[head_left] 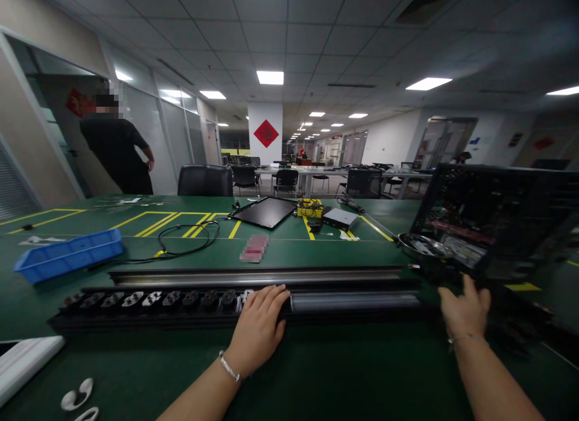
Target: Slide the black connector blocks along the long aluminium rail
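A long black power strip lies across the bench in front of me, with a row of several socket inserts in its left part. Most inserts are dark and a few look lighter. My left hand grips the strip at the right end of that row, fingers over the top and thumb on the near side, hiding what is beneath. To the right, past the strip's end, my right hand is open, fingers apart, above dark parts too dim to name. Behind the strip runs a long dark metal rail.
A blue bin and a black cable lie left. Farther back are a flat black panel and a grey box. A metal bowl and a large black case stand right. A person stands beyond.
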Action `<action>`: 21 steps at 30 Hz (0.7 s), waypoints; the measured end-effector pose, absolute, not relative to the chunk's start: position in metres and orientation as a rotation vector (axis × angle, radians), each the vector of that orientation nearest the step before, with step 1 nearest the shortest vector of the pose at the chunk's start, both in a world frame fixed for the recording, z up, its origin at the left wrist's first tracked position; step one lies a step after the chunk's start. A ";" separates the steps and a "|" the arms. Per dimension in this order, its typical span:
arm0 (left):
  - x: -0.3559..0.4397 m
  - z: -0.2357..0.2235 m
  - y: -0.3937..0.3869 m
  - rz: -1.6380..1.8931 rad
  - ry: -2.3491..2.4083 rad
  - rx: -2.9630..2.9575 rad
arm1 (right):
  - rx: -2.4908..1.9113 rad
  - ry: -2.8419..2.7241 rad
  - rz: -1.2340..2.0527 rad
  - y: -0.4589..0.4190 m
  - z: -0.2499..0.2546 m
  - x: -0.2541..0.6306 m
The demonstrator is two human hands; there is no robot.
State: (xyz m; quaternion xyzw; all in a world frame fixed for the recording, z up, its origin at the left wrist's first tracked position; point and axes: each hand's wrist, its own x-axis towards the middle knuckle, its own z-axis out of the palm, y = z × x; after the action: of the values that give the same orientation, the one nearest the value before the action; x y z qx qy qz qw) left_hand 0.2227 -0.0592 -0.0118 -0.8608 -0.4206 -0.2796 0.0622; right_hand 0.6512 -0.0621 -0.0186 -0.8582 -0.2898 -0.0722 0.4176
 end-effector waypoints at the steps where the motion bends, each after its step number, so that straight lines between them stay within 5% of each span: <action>1: 0.223 -0.012 -0.059 -0.844 -1.274 -2.601 | -2.167 -0.745 -0.140 -0.061 -0.019 0.651; 7: 0.222 -0.013 -0.058 -0.855 -1.274 -2.600 | -2.089 -0.837 -0.268 -0.059 -0.007 0.610; 11: 0.223 -0.015 -0.057 -0.891 -1.257 -2.590 | -1.629 -1.204 -0.563 -0.060 0.008 0.530; 16: 0.223 -0.023 -0.055 -1.007 -1.264 -2.550 | -1.330 -1.955 -0.258 -0.065 0.001 0.421; 21: 0.223 -0.028 -0.053 -1.057 -1.248 -2.519 | -1.386 -2.128 0.009 -0.070 -0.010 0.376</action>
State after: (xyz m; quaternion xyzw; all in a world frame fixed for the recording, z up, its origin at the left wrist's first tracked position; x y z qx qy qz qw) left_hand 0.2225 -0.0527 -0.0276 -0.8368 -0.4145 -0.3510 0.0689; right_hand 0.3761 -0.0703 -0.0096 -0.5213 -0.8002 0.0034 0.2965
